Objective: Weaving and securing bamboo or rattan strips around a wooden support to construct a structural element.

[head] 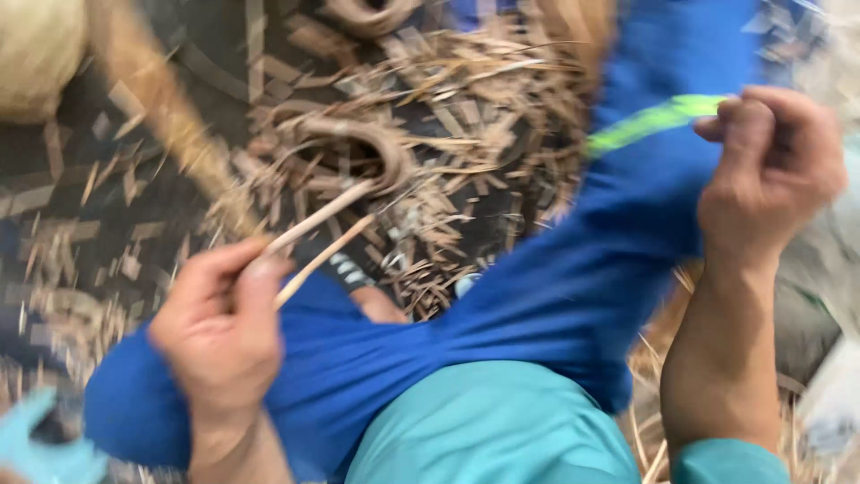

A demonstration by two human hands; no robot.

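Note:
My left hand (219, 327) pinches two thin pale cane strips (318, 237) that slant up to the right, over my blue-trousered knee (358, 358). My right hand (770, 175) is raised at the right with its fingers curled closed; the picture is blurred and I cannot make out anything in it. It hovers above my other blue trouser leg (645, 197), which has a bright green stripe (654, 121).
The dark floor is littered with several cane shavings and offcuts (457, 143). Coiled cane loops (358, 148) lie among them. A thick straw-coloured bundle (161, 108) slants at the upper left beside a pale round object (36, 54). My teal shirt (488, 426) fills the bottom.

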